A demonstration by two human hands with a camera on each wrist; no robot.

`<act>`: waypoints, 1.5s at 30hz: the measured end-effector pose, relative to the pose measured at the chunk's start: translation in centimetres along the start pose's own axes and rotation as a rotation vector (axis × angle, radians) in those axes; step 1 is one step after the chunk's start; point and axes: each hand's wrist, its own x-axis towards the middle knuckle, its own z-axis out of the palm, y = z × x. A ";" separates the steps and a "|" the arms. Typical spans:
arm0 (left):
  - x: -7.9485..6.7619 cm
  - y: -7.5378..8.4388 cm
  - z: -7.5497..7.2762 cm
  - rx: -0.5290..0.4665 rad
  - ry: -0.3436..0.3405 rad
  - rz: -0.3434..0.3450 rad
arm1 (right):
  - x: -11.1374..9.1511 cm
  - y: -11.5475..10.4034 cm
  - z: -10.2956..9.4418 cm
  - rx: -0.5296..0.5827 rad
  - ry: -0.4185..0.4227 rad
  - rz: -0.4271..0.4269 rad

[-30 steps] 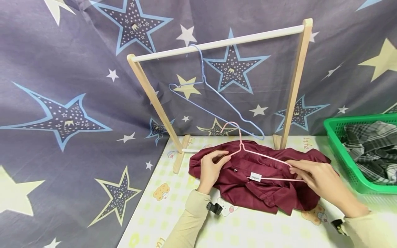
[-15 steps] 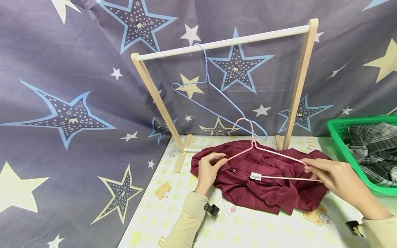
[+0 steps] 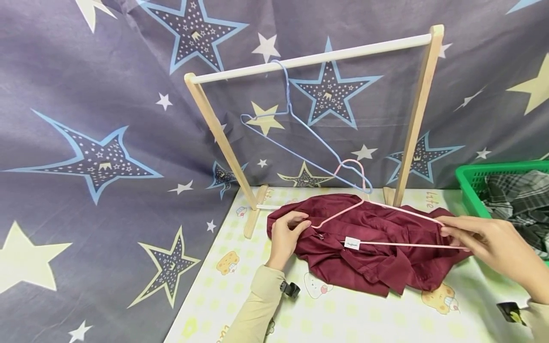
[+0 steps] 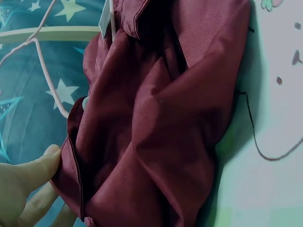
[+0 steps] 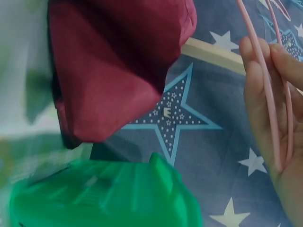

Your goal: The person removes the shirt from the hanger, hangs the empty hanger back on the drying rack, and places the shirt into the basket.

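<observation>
Toward the back edge of the counter [image 3: 343,314], by the rack [image 3: 417,119], the shirt [image 3: 369,271] lies rumpled, its edge pinched by the left hand [image 3: 285,239]; the right hand [image 3: 493,240] grips the hanger [image 3: 403,245]. Advisable: hold that edge wide and slide the hanger level, without tugging.

- Clothes rack [image 3: 223,143]: wooden uprights [image 3: 419,109], white rail [image 3: 343,54].
- Blue hanger [image 3: 288,93], hooked over the rail.
- Green perforated basket [image 3: 469,193], far right.
- Black-and-white plaid cloth [image 3: 519,193], inside the basket.
- Purple-grey star-print backdrop [image 3: 107,228], behind the rack.
- Worktop [image 3: 351,314], pale checked, cartoon bears [image 3: 228,263].
</observation>
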 end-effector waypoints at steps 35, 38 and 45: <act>-0.1 2.9 -1.4 -0.166 0.012 -0.027 | -2.4 3.1 -3.3 0.132 -0.039 0.124; 0.0 2.4 -1.3 -0.151 0.006 -0.015 | -2.7 3.3 -3.6 0.152 -0.033 0.115; 0.1 -1.4 -0.4 -0.188 -0.206 -0.022 | -2.8 3.4 -3.8 0.077 -0.038 0.170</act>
